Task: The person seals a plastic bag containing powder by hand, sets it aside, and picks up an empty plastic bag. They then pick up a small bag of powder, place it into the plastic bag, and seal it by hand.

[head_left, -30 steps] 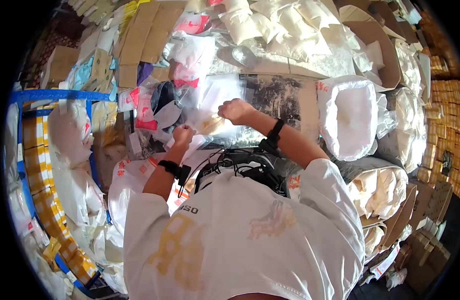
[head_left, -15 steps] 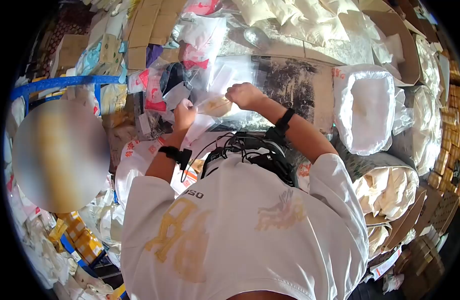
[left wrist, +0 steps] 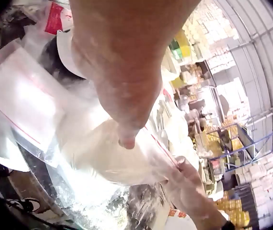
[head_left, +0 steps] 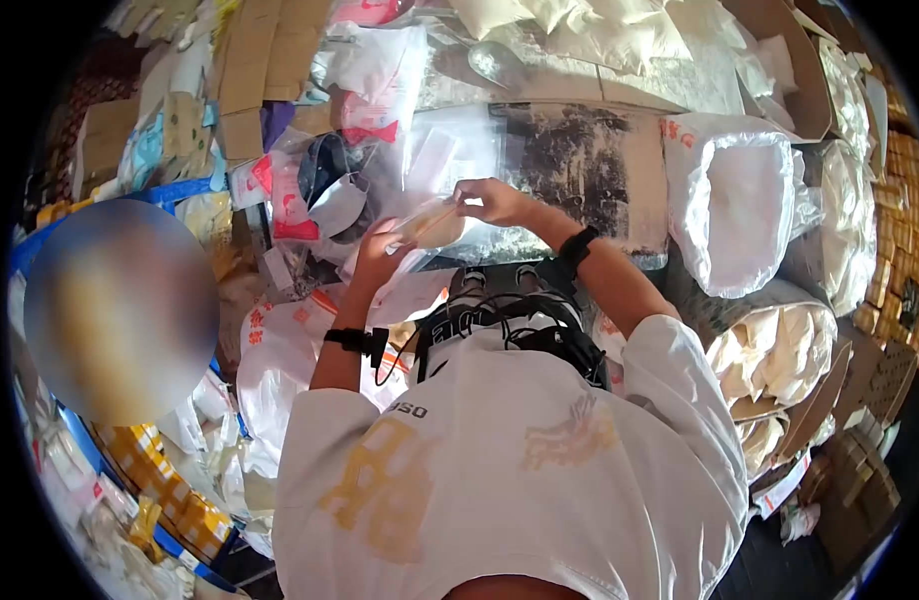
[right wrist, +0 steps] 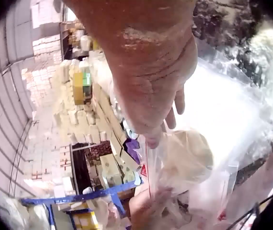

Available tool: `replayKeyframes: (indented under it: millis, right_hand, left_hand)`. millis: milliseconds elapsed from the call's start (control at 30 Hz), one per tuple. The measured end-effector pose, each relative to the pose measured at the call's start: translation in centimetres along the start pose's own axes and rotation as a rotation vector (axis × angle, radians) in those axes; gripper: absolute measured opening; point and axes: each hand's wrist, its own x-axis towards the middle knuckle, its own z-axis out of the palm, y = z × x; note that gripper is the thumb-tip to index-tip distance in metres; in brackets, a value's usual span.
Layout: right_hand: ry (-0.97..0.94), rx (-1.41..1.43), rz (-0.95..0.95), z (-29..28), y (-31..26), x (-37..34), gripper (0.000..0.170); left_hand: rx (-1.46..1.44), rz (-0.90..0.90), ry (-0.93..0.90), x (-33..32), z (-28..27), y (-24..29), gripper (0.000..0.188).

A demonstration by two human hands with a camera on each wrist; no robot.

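Between both hands is a clear zip bag (head_left: 442, 222) with cream-coloured powder gathered in its lower part. My left hand (head_left: 382, 252) pinches one end of its top edge, with the thumb lying over the film in the left wrist view. At the other end my right hand (head_left: 495, 202) pinches the same edge, its other fingers loosely extended. A red line runs along the top edge of the bag (right wrist: 189, 155) in the right wrist view. Flat clear bags (head_left: 470, 140) lie just beyond it on the worktop.
A dark powder-dusted board (head_left: 590, 165) lies right of the hands, beside a plastic-lined bin (head_left: 708, 200) of pale powder. Beyond are a clear scoop (head_left: 496, 65) and filled cream bags (head_left: 620, 35). Pink-and-white packets (head_left: 292, 205) sit left, near a blue rail (head_left: 180, 190).
The left hand has come in to the top edge of the bag, and the bag is now stretched between both hands. The right hand's fingers have loosened from a tight curl to a pinch.
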Motion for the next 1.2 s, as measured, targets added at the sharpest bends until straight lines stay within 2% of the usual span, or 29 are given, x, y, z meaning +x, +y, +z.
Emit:
replayKeyframes:
  millis: [67,100,167,233,367,500,533,600,667,767,833,867,1000,1033,1067,1133,1200]
  right_hand:
    - [0.049,0.334,0.084,1.6,1.9,0.0,0.007]
    - [0.097,0.458,0.044,2.3,2.7,0.2,0.006]
    - [0.203,0.581,0.08,3.5,4.4,0.1,0.006]
    - [0.292,0.636,0.179,4.5,4.3,0.3,0.007]
    - [0.43,0.764,0.172,6.1,4.2,0.7,0.006]
    - [0.515,0.588,0.367,6.5,1.9,1.0,0.008]
    - [0.523,0.579,0.355,6.7,2.3,1.0,0.009]
    - [0.539,0.561,0.329,7.0,2.7,1.2,0.009]
    - [0.547,0.449,0.399,6.8,2.5,1.2,0.01]
    - [0.56,0.428,0.442,6.9,2.8,1.3,0.011]
    - [0.551,0.392,0.495,6.6,2.7,1.5,0.012]
    - [0.546,0.472,0.492,6.7,3.1,1.4,0.012]
    - [0.535,0.751,0.412,6.1,3.3,1.4,0.013]
    - [0.548,0.862,0.356,6.2,2.6,1.4,0.014]
    - [0.556,0.973,0.296,6.2,2.1,1.5,0.015]
    - [0.579,0.954,0.323,6.6,2.5,1.5,0.013]
    - [0.561,0.915,0.341,6.9,3.5,1.7,0.015]
  left_hand:
    - [-0.071,-0.002,0.034,0.2,0.4,-0.3,0.021]
    - [-0.142,-0.035,0.035,0.3,0.4,-0.4,0.02]
    - [-0.304,-0.068,0.089,0.6,0.7,-0.5,0.016]
    - [-0.393,-0.209,0.052,0.5,0.9,-1.3,0.016]
    - [-0.498,-0.397,0.043,0.9,0.6,-1.0,0.017]
    - [-0.684,-0.502,0.142,0.5,2.2,-3.0,0.019]
    - [-0.757,-0.524,0.187,0.5,2.4,-3.1,0.02]
    - [-0.613,-0.473,0.126,0.4,2.1,-3.7,0.023]
    - [-0.5,-0.465,0.06,0.1,2.0,-4.4,0.024]
    - [-0.458,-0.484,0.079,-0.2,3.0,-5.4,0.024]
    - [-0.603,-0.496,0.16,-0.2,3.9,-5.8,0.023]
    - [-0.676,-0.501,0.203,-0.3,4.3,-5.8,0.023]
    - [-1.307,-0.536,0.475,0.2,5.8,-4.3,0.012]
    - [-1.438,-0.542,0.465,0.4,5.2,-2.9,0.006]
    - [-1.384,-0.54,0.46,0.1,5.4,-3.1,0.006]
    - [-1.273,-0.536,0.449,-0.6,5.5,-3.4,0.008]
    - [-0.932,-0.411,0.355,-0.5,5.1,-2.9,0.014]
